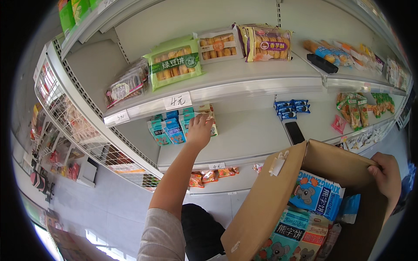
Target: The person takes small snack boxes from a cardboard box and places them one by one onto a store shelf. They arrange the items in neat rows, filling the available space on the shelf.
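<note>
My left hand (200, 128) reaches onto the middle shelf, its fingers over a cream snack bag (214, 125) at the right end of a small group. Whether the fingers grip that bag or only touch it is hidden. Beside it stand a blue snack bag (174, 131) and a teal snack bag (159, 133), upright, with others behind. My right hand (387, 174) grips the far right rim of an open cardboard box (264, 199). Inside lie a blue bag (315, 194), a teal bag (284, 233) and a cream bag (313, 238), all bearing koala pictures.
Packaged pastries (174, 65) line the shelf above, whose front edge overhangs my left hand. Blue cookie packs (290, 109) and a black phone (294, 133) lie on the middle shelf. A black object (322, 63) rests higher up. A wire rack (78, 120) stands at left.
</note>
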{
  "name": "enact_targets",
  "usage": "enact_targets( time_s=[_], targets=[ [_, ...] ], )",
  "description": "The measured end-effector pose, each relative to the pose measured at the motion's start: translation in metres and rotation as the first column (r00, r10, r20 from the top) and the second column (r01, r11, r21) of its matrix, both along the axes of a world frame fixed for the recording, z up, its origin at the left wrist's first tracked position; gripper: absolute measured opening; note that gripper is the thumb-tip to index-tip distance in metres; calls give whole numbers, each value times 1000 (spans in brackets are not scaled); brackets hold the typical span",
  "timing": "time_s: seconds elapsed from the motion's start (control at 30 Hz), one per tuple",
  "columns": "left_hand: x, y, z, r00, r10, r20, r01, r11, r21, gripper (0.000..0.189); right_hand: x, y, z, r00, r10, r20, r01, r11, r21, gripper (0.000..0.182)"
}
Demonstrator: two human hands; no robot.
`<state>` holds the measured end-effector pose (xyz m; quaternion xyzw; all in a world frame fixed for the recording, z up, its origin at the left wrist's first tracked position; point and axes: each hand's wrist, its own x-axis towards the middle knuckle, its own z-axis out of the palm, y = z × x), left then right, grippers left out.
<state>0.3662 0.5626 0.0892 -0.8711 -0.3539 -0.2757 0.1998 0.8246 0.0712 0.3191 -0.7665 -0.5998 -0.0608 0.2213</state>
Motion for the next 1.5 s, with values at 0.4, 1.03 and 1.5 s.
enact_targets(
  time_s=[0.4,1.03,1.5],
  targets=[
    [17,-220,179,692,-572,441,604,793,80,25,-68,23,43,986,169,-4,-168,978,-125,21],
    [117,-378,185,729,-635,-256,521,757,-393,107,-107,1,47,954,222,199,-237,970,50,31],
    [78,-404,257,495,-830,257,854,519,30,115,-103,-13,49,972,175,158,-188,979,77,25]
  ],
)
